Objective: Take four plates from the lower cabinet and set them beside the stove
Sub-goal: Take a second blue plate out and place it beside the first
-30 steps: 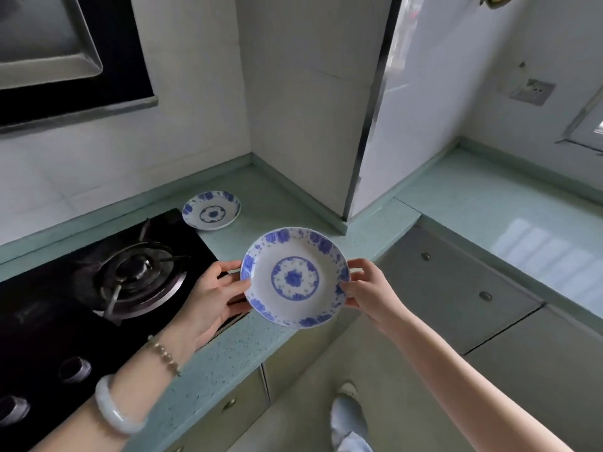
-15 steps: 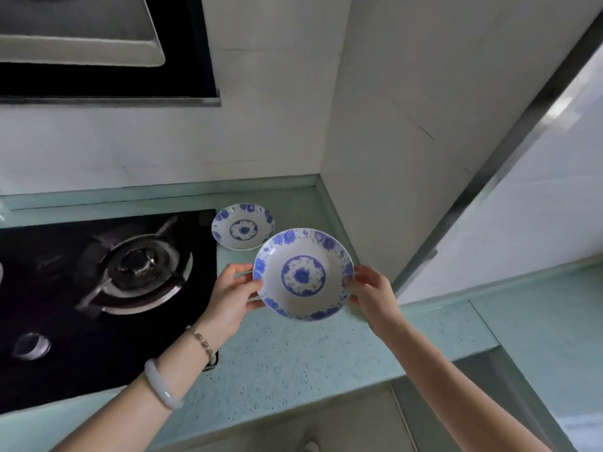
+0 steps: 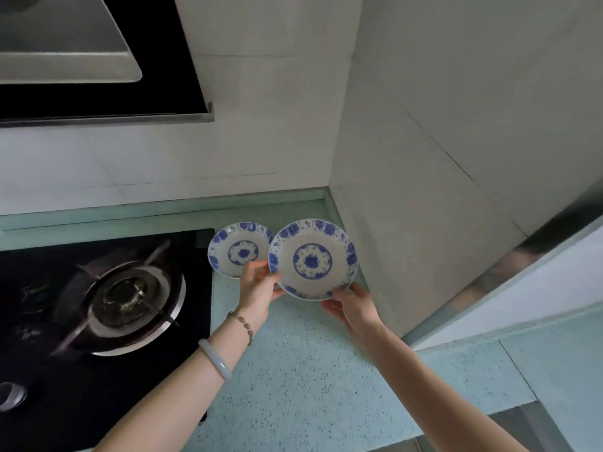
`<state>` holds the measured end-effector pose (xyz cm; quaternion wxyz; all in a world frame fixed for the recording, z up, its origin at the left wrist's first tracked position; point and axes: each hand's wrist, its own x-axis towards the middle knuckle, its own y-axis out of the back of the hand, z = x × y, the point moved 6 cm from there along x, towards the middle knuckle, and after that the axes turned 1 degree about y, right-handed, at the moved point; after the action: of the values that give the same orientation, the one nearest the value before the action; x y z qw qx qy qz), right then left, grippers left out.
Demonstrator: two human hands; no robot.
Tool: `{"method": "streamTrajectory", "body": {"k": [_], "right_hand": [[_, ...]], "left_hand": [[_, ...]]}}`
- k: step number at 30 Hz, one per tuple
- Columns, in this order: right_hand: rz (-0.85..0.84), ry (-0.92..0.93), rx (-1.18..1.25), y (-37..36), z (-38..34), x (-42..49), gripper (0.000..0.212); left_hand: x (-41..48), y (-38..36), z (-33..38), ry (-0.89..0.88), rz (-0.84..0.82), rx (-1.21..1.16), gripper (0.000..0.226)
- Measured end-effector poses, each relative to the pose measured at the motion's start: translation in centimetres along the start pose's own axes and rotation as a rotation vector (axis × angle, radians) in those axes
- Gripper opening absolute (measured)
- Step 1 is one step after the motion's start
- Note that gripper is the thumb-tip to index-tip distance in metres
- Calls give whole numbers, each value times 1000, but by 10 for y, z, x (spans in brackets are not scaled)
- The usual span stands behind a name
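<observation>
Our left hand [image 3: 259, 288] and right hand [image 3: 354, 308] pinch the rim of a blue-and-white plate [image 3: 312, 259]; a second plate [image 3: 236, 249] lies just beyond our left fingertips.

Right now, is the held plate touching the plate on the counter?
Cannot tell: in head view the held plate overlaps the counter plate, hiding any gap.

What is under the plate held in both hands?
Speckled green countertop shows around the held plate, whose left rim overlaps the other plate in view. The counter patch directly beneath is covered, so nothing more can be told.
</observation>
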<state>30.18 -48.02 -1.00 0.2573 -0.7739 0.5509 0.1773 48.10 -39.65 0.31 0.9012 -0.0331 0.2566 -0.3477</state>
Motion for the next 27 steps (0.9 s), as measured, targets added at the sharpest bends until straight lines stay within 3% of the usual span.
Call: {"method": "streamTrajectory", "body": {"k": [4,9,15,17,20,22,24,27], "right_hand": [[66,-34,129,-7,-3,32,49],[118,-34,206,-18,3,70,46],[212,-89,151,-23,7,114,45],[231,-114,150,-25,8,124,46],[262,-141,164,-26,9,135,46],[270,-153,154,-26,12,141,45],[278,-175,157,-25,16,146,42],[299,-185,183,-24,21,153,39]], "left_hand": [[34,-14,-1,-21,-51,60,16],[84,-22,1,-38,-83,290,33],[146,-20,6,23,-141,488,21],[167,-25,14,-59,-172,692,12],[204,-27,15,-153,-220,1039,31],[228,-27,15,-222,-258,1174,34],[246,-31,17,-300,-314,1305,23],[263,-42,17,-413,-413,1519,29]]}}
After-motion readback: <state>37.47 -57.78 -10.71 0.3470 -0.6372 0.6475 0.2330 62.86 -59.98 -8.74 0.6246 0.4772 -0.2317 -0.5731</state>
